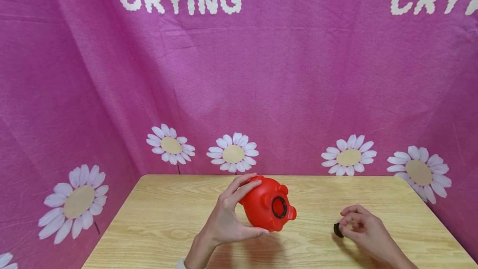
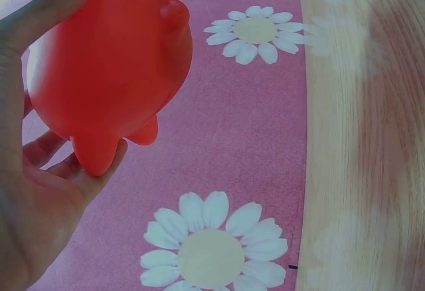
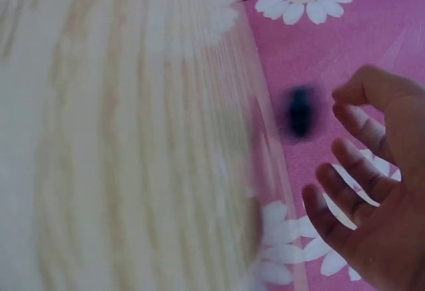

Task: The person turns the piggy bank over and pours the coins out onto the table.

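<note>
My left hand grips a red plastic piggy bank just above the wooden table, tilted so its underside faces me. A black-ringed round hole shows in that underside. In the left wrist view my left hand wraps its fingers over the piggy bank with the thumb under one foot. A small black plug lies on the table to the right. My right hand rests beside it with fingers loosely curled. In the right wrist view my right hand holds nothing, and the blurred plug sits a little apart from its fingertips.
A pink cloth backdrop printed with white daisies and white lettering hangs behind and around the table. The table's far edge meets the cloth. Bare wood stretches to the left of the left hand and between the two hands.
</note>
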A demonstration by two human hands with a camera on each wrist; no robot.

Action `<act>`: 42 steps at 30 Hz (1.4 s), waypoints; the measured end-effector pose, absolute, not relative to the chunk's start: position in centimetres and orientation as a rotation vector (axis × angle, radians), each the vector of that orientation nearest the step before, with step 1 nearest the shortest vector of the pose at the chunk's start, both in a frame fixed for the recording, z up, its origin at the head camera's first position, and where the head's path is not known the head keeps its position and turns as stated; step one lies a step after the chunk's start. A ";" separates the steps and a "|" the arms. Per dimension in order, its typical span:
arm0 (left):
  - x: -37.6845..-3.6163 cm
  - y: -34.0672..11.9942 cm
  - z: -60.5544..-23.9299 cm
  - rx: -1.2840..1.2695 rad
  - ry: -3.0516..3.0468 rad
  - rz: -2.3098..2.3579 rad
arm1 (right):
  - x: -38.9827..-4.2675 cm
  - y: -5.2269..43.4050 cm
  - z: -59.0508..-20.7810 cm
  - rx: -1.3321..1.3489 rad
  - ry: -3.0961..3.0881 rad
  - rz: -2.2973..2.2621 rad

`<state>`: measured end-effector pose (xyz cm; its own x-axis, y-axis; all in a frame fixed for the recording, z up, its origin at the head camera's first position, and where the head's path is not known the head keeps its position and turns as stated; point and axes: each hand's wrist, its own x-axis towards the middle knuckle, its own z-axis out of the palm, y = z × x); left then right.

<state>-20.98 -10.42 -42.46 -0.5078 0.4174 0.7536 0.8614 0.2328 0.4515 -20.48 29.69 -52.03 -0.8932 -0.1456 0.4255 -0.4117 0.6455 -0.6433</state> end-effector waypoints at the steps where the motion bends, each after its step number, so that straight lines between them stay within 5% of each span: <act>1: -21.0 -10.4 -42.4 -1.170 -2.030 -1.220 | -20.5 29.8 -52.0 0.448 -2.546 1.138; 21: -20.9 -10.3 -42.4 -1.177 -2.032 -1.225 | -20.2 29.5 -50.8 0.497 -2.504 1.192; 42: -20.7 -9.9 -42.5 -1.210 -2.025 -1.239 | -19.2 21.6 -43.3 0.831 -2.258 1.386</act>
